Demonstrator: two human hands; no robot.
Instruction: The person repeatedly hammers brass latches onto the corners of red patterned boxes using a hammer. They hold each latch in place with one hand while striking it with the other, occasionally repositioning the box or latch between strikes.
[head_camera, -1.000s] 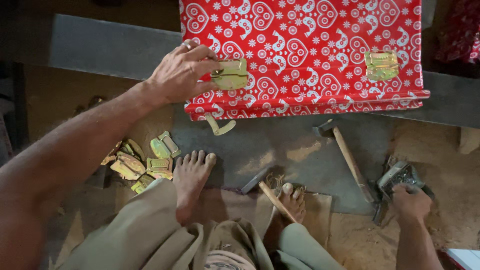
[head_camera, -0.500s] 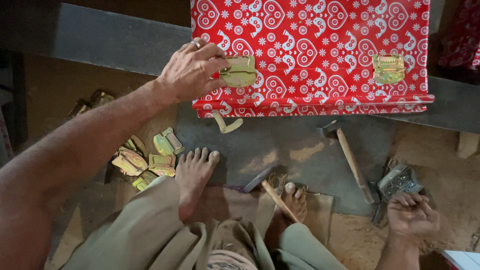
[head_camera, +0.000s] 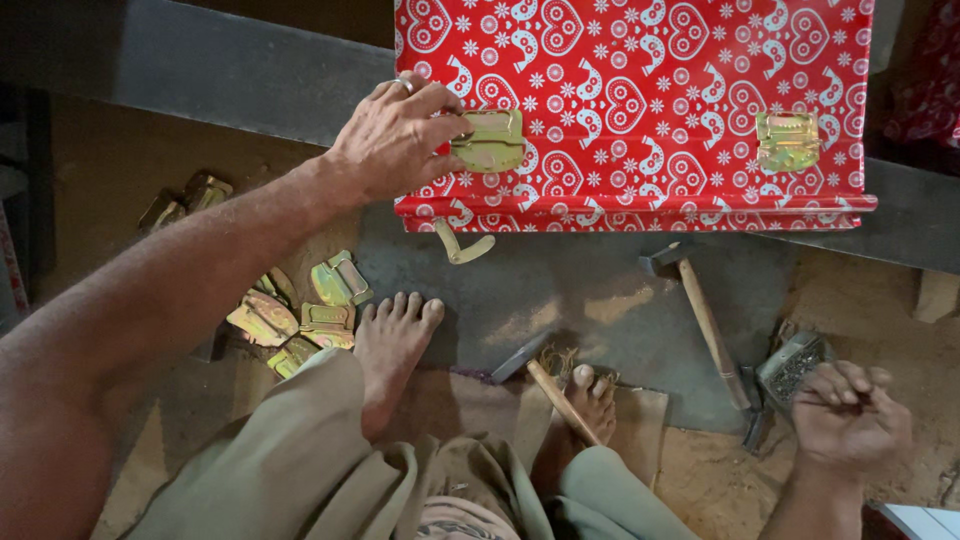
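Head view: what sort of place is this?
Probably a small floor-level metal-trunk workshop: a red patterned tin box getting a brass clasp, spare clasps piled on the dirt floor, and a hammer nearby.
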